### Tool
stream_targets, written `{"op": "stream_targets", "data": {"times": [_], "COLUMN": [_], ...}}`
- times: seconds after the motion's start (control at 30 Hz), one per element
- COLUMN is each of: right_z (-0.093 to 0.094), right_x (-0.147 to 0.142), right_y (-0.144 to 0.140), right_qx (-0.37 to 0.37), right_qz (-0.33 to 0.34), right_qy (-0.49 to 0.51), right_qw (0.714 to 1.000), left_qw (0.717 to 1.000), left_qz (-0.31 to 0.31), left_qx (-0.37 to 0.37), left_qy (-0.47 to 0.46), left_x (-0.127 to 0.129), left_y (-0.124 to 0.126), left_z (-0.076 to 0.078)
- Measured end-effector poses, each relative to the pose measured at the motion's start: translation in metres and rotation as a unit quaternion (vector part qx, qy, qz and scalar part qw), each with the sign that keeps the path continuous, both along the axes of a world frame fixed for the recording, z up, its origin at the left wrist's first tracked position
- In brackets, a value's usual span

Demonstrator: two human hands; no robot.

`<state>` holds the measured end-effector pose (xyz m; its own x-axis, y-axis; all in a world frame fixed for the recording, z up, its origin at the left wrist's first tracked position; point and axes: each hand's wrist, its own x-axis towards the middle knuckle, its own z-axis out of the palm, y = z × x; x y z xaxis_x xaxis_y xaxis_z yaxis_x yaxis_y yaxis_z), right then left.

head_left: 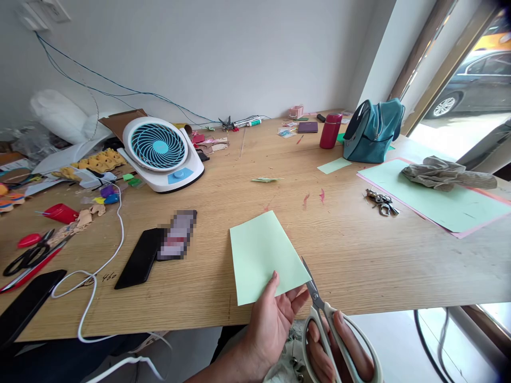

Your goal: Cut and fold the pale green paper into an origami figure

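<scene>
In the lower middle of the frame, your left hand (269,324) grasps a pale green sheet of paper (259,250), your thumb lying on its upper face and your fingers behind it. Just to the right, your right hand (355,348) is wrapped around the handles of the white-handled scissors (315,298). The 2 blades point up and left at the paper's right corner; you can't tell from here whether they have cut in.

The paper is above the near edge of the desk (223,186). Left of it lie a black phone (138,260) and a pixelated item (179,234), touching each other. A fan (159,146) stands at the upper left. Toward the upper right you have a red bottle (331,132) and a teal bag (369,141), with keys (382,202) below the bag, beside large green sheets (423,205).
</scene>
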<state>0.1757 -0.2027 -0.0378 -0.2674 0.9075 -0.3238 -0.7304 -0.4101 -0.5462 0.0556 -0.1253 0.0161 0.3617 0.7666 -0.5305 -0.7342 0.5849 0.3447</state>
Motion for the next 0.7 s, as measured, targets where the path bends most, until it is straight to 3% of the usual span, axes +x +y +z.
{"op": "stream_targets", "data": {"times": [0.1,0.33,0.53,0.7], "right_z": [0.003,0.012,0.017,0.015], "right_x": [0.001,-0.002,-0.008,-0.009], "right_y": [0.006,0.009,0.015,0.016], "right_qx": [0.010,0.030,0.055,0.063], "right_qz": [0.056,0.058,0.032,0.030], "right_qy": [0.031,0.053,0.043,0.028], "right_qw": [0.998,0.996,0.997,0.997], "left_qw": [1.000,1.000,0.993,0.997], "left_qz": [-0.024,-0.009,-0.112,-0.064], "left_qx": [-0.017,-0.011,-0.011,-0.030], "left_qy": [-0.001,0.008,-0.029,-0.031], "left_x": [-0.002,-0.007,-0.008,-0.007], "left_y": [0.000,0.004,0.000,0.000], "left_z": [0.002,0.004,0.004,0.006]}}
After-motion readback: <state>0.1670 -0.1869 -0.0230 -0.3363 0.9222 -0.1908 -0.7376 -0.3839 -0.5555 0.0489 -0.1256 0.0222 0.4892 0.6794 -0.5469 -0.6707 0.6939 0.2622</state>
